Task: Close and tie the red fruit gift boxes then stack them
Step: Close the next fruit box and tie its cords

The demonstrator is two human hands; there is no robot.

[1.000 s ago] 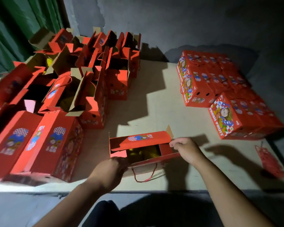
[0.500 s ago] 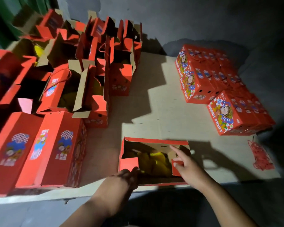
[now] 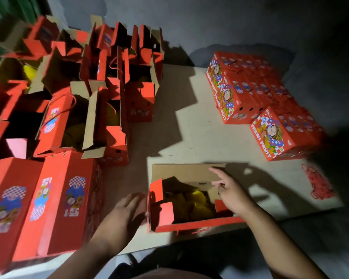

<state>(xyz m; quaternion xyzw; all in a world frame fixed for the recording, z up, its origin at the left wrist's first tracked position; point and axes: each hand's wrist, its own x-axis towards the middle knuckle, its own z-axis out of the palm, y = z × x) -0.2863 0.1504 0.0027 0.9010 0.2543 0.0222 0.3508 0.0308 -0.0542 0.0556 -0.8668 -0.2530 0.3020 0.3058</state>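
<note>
Head view: two hands point(image 3: 127, 214) point(image 3: 233, 195), one open box point(image 3: 189, 224).

A pale tabletop point(image 3: 189, 125) carries an open red box point(image 3: 189, 224) at its near edge; open boxes point(image 3: 113, 93) crowd the left; two closed boxes point(image 3: 48, 202) lie near-left; closed stacked boxes point(image 3: 260, 101) sit far right; red cords point(image 3: 318, 184) lie at the right edge.

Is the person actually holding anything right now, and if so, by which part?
Nothing is gripped. The left hand lies flat against the open box's left end; the right hand touches its far flap with straight fingers.
</note>
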